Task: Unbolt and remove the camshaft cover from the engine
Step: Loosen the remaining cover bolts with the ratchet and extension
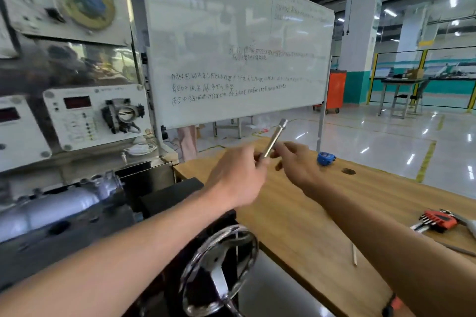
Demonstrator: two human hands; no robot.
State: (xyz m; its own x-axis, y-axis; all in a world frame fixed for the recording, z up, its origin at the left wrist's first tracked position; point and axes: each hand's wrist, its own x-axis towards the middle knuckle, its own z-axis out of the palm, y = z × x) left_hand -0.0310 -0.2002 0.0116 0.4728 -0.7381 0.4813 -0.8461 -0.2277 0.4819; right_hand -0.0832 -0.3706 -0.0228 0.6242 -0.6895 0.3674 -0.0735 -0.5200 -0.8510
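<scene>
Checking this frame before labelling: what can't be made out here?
Head view only.
Hidden: lower end of the bar, inside the left hand.
Blurred: the right hand; touching the bar or not, unclear.
Blurred, cut by the left edge: the engine; no bolts discernible.
Too small: the whiteboard writing.

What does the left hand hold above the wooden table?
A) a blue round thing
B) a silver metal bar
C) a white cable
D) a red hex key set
B: the left hand grips the lower end of the silver metal bar, which slants up and to the right.
</scene>
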